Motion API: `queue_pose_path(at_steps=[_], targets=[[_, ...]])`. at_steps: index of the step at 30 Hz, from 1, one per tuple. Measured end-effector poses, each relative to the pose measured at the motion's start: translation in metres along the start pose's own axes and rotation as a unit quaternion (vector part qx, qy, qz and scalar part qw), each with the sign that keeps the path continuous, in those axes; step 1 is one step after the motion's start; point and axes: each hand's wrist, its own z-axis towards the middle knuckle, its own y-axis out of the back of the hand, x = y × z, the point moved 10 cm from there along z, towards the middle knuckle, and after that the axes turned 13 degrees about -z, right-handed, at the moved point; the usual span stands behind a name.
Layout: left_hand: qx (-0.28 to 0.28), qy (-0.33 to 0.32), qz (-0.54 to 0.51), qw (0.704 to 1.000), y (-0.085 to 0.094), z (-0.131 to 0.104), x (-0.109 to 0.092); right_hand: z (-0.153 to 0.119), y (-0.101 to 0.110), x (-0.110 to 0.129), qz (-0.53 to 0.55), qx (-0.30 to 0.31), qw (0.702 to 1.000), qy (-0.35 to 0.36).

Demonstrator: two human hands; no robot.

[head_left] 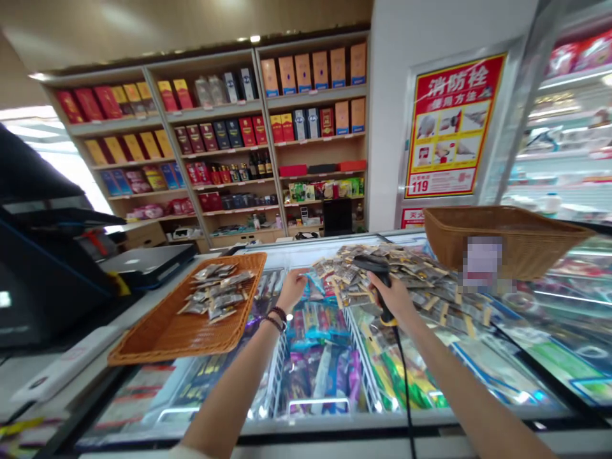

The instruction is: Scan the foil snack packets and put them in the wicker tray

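Observation:
My right hand [389, 296] is wrapped round the handle of a black barcode scanner [373, 262], whose cable hangs down toward me. The scanner head is over a spread pile of small packets [421, 277] on the glass top of a freezer. My left hand [293, 288], with dark beads at the wrist, is pinched at the pile's left edge, beside a small light-blue packet [314, 280]; whether it grips that packet is too small to tell. Left of it, an orange-brown wicker tray [176, 331] holds several small silvery packets [222, 296].
A brown wicker basket [507, 233] stands at the back right of the freezer. Colourful frozen goods [320, 370] lie under the glass. At the left are a black device [43, 255] and a flat scale [148, 261]. Shelves with boxes [220, 137] line the back wall.

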Motion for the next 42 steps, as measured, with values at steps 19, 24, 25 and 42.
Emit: queue_pose_path(at_steps=[19,24,25,42], targets=[[0.013,0.103,0.449,0.888,0.224,-0.055,0.012,-0.046,-0.187,0.031,0.035,0.129,0.99,0.054],[-0.031,0.121,0.495,0.86,0.222,-0.05,-0.002,-0.046,-0.185,0.023,0.036,0.123,0.991,0.049],[-0.042,0.11,0.507,0.854,0.223,-0.046,-0.008,-0.046,-0.183,0.021,0.039,0.122,0.991,0.044],[-0.092,0.157,0.399,0.899,0.227,-0.005,0.031,-0.053,-0.181,0.026,0.014,0.128,0.991,0.046]])
